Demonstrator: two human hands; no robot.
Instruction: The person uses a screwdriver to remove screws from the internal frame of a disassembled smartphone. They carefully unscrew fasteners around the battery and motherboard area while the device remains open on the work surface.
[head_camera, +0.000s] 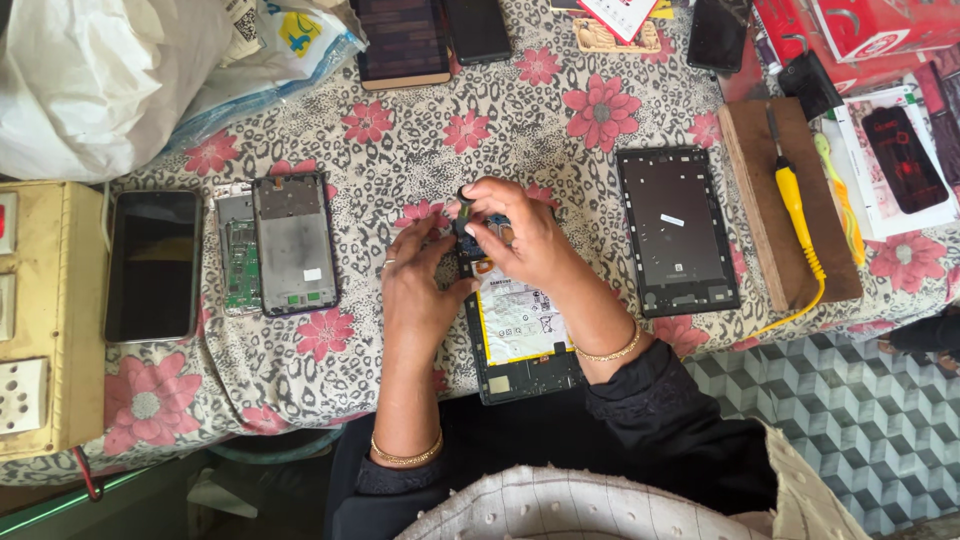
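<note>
An opened tablet (520, 335) is lying in the lower middle of the frame, its long axis running from the person toward the top of the picture and its near end hanging just over the edge of the desk (420, 140). Its insides are facing up: a dark frame with a flat white battery label and a small pale square near the bottom end.

The right hand (525, 235) is curling closed around a small screwdriver (466, 200) with a dark handle, which is standing nearly upright with its tip down at the tablet's far end. The left hand (420, 285) is resting half closed against the tablet's left edge, steadying it; whether it is gripping anything is hard to tell.

The desk is wearing a soft cloth printed with grey spots and pink flowers. To the right, a black tablet back cover (678, 230) is lying flat, rectangular and matte. Further right, a wooden block (760, 210) is carrying a yellow-handled tool (795, 205). At the left, a glossy black phone (153, 265) and a stripped phone frame (293, 243) are lying side by side. A white plastic bag (90, 80) is filling the upper left corner, and red boxes (870, 30) are sitting at the upper right.
</note>
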